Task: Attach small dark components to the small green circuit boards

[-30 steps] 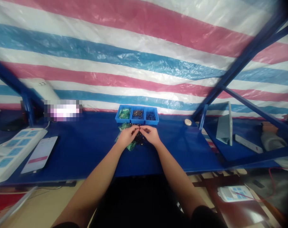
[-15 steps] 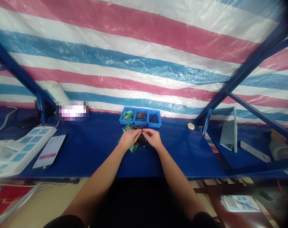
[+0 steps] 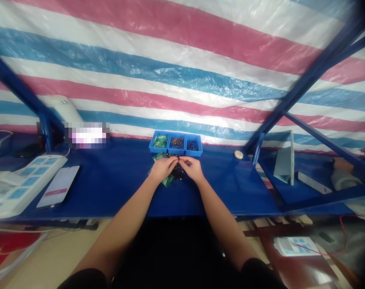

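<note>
My left hand point(image 3: 164, 167) and my right hand point(image 3: 193, 167) meet over a pile of small parts on the blue table. Both are closed in a pinch, fingertips together, on something dark and too small to make out. Under and between them lie dark and brassy small pieces point(image 3: 179, 173) and green packets point(image 3: 168, 180). Just behind stands a blue three-compartment tray point(image 3: 158, 151). Its left compartment holds green packets point(image 3: 160, 141), the middle one brassy and dark small parts point(image 3: 177, 142), the right one dark blue or black pieces point(image 3: 192, 145).
A phone point(image 3: 58, 186) and a white power strip point(image 3: 29, 180) lie at the left. A round pale object point(image 3: 238, 154) sits to the right, near the blue frame post point(image 3: 258, 150). Beyond it are a tablet-like panel point(image 3: 286, 160) and another person's hand point(image 3: 342, 165).
My view has shifted slightly, so the scene sits a little higher and further left. Both hands stay pinched together over the pile, with only slight finger movement.
</note>
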